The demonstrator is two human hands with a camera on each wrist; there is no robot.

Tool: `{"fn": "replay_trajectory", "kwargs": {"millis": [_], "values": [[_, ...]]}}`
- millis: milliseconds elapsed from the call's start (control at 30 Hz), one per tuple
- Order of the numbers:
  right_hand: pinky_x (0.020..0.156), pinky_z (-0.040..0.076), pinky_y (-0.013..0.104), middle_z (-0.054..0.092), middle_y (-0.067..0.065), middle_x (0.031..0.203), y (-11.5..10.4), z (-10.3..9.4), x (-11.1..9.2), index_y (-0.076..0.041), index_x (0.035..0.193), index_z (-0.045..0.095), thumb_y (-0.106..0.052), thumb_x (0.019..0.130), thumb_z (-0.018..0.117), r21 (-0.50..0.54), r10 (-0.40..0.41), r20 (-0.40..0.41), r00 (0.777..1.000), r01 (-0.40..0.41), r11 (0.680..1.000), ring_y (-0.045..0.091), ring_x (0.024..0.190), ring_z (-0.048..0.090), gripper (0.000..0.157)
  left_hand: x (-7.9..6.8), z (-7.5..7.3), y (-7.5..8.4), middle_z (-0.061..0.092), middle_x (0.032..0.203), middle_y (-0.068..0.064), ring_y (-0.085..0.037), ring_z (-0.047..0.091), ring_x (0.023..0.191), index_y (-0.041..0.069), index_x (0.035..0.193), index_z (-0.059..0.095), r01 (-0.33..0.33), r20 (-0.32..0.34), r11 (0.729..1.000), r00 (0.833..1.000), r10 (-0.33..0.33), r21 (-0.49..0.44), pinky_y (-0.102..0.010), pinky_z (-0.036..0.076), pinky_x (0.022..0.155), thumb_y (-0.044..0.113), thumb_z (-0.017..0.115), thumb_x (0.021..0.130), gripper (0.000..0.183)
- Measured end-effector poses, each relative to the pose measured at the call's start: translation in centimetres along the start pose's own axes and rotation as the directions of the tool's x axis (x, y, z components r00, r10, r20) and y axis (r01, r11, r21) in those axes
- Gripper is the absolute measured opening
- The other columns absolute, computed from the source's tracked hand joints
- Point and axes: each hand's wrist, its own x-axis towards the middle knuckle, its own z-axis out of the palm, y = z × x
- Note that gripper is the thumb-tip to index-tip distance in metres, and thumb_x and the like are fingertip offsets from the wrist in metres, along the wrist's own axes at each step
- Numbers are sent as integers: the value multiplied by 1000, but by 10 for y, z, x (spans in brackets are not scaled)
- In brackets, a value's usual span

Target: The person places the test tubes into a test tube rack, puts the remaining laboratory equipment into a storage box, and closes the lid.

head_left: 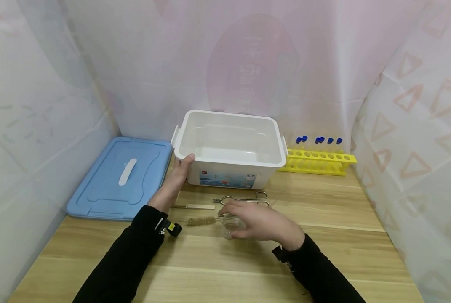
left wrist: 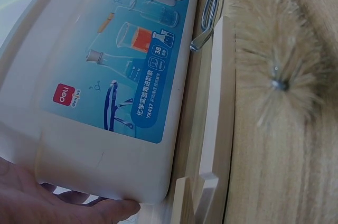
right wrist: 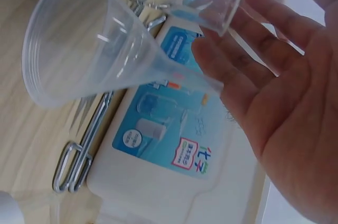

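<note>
A white plastic storage box (head_left: 229,168) with a blue label stands in the middle of the table. My left hand (head_left: 177,179) grips its front left corner, thumb at the rim and fingers along the end wall. With its thumb on the near side and fingers on the far side, my right hand (head_left: 263,221) holds a clear beaker (right wrist: 224,10). In the right wrist view a translucent funnel (right wrist: 79,39) stands mouth down, its stem close under the little finger. A bristle brush (head_left: 201,221), a wooden holder (head_left: 200,206) and metal tongs (head_left: 240,199) lie before the box.
The blue lid (head_left: 108,189) lies left of the box. A yellow test tube rack (head_left: 320,156) with several blue-capped tubes stands at the back right. Cloth walls (head_left: 248,63) enclose the table (head_left: 210,273) at the back and sides.
</note>
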Motion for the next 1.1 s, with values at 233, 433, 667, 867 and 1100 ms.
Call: {"fn": "replay_trajectory", "kwargs": {"millis": [233, 433, 667, 867, 1100], "values": [[121, 63, 42, 75, 5, 154, -1, 9, 5, -13, 154, 72, -27, 108, 88, -95, -43, -3, 999, 43, 995, 23, 140, 75, 51, 1, 0, -1, -2, 197, -18, -45, 11, 183, 33, 188, -10, -1, 2, 1000, 1000, 1, -9, -76, 15, 147, 67, 46, 114, 99], [119, 64, 41, 78, 5, 148, -1, 10, 5, -9, 150, 74, -22, 108, 87, -151, -83, -15, 996, 79, 985, 23, 136, 77, 45, 1, 0, -1, -4, 197, -18, -46, 11, 183, 33, 188, -11, -1, 8, 1000, 1000, 1, -2, -76, 16, 147, 67, 46, 114, 99], [118, 65, 41, 75, 5, 152, -1, 1, -1, -13, 152, 72, -20, 109, 87, -138, -82, -64, 995, 72, 988, 23, 140, 75, 46, 0, 0, -1, -10, 198, -16, -45, 8, 184, 35, 187, -17, 13, 14, 1000, 1000, -13, 2, -77, 15, 147, 68, 45, 114, 102], [118, 65, 40, 75, 4, 153, -1, -13, -8, -12, 151, 71, -17, 106, 90, -147, -114, -149, 982, 92, 985, 22, 142, 74, 50, -2, 1, 1, -8, 197, -18, -46, 7, 184, 33, 188, -16, 0, 10, 1000, 1000, 0, -7, -77, 14, 147, 65, 45, 115, 100], [114, 67, 38, 76, 6, 148, 1, -26, -16, -8, 148, 73, -17, 104, 93, -205, -206, -263, 943, 154, 967, 23, 137, 75, 49, -3, 1, 2, -10, 198, -17, -46, 5, 184, 33, 188, -15, 6, 7, 1000, 1000, -6, -6, -77, 13, 147, 64, 44, 116, 99]]}}
